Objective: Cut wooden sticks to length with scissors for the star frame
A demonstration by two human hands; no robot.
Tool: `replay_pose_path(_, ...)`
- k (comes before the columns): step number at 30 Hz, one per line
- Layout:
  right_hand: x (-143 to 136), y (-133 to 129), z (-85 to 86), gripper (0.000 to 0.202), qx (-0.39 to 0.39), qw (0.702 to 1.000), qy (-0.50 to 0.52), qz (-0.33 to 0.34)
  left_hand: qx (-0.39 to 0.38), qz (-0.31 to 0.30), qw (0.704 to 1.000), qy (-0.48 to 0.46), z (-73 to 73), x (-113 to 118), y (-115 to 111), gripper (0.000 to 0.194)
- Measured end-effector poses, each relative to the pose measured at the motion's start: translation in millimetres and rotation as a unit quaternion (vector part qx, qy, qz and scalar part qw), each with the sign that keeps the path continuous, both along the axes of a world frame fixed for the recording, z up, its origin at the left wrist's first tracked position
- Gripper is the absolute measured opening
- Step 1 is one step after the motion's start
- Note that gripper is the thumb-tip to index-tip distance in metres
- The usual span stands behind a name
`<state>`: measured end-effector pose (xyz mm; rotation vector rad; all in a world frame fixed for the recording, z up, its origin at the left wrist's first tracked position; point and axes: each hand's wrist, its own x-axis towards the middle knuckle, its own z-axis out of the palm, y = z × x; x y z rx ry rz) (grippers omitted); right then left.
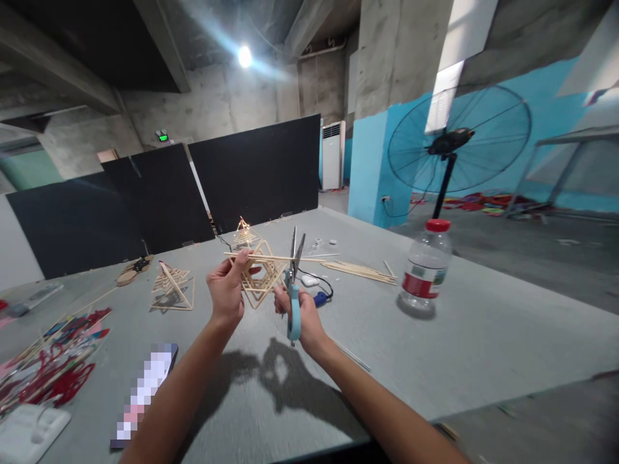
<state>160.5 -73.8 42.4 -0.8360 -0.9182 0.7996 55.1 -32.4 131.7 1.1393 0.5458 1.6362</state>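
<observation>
My left hand (227,288) pinches a frame of thin wooden sticks (261,293), made of nested squares, and a long stick that runs across its top to the right. In my right hand (302,316) are scissors (293,296) with light blue handles. Their blades point up and stand apart, with the long stick passing between or right beside them. Both hands are above the grey table (396,361), near its middle, and their shadows fall on it.
A stick pyramid (171,288) and a lit one (243,233) stand behind. Loose sticks (362,270) and a bottle (426,270) are at right. A phone (147,393), red decorations (62,361) and a white tray (33,432) lie left. A blue-ended cable (322,298) is beside my right hand.
</observation>
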Motion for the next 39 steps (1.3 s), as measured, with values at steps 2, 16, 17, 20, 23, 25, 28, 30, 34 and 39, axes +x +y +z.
replay_pose_path(2,0.3,-0.1,-0.4,0.058,0.0,1.0,-0.001,0.001,0.0,-0.001,1.0,0.0,0.3,0.0,-0.4,0.047)
replay_pose_path(16,1.8,0.7,-1.4,0.058,0.002,1.0,0.002,0.009,0.002,0.001,1.0,-0.002,-1.8,-0.3,0.4,0.045)
replay_pose_path(17,1.9,0.6,-1.2,0.058,0.002,1.0,0.001,0.01,0.003,0.001,1.0,-0.002,-2.0,-0.5,0.6,0.045)
replay_pose_path(20,2.1,0.3,-0.5,0.059,0.001,1.0,0.0,0.012,0.005,0.001,1.0,-0.002,-2.5,-1.0,1.0,0.044)
replay_pose_path(23,1.6,0.2,-0.1,0.059,0.0,1.0,0.003,0.011,0.006,0.0,1.0,-0.002,-2.8,-1.0,1.4,0.042)
replay_pose_path(25,1.1,0.1,0.0,0.059,-0.001,1.0,0.006,0.009,0.007,0.001,1.0,-0.002,-2.8,-0.8,1.8,0.042)
replay_pose_path(28,0.8,0.1,0.1,0.06,-0.004,1.0,0.008,0.01,0.007,0.001,1.0,-0.002,-2.7,-0.7,2.3,0.043)
replay_pose_path(30,0.9,0.3,0.1,0.061,-0.005,1.0,0.009,0.011,0.006,0.0,1.0,-0.001,-2.6,-0.8,2.1,0.044)
replay_pose_path(34,0.9,1.1,-0.8,0.061,-0.007,1.0,0.011,0.009,0.005,-0.001,1.0,-0.002,-2.0,-0.9,0.6,0.046)
replay_pose_path(39,1.0,1.8,-1.5,0.061,-0.007,1.0,0.01,0.011,0.007,-0.002,1.0,-0.001,-1.5,-0.7,0.7,0.045)
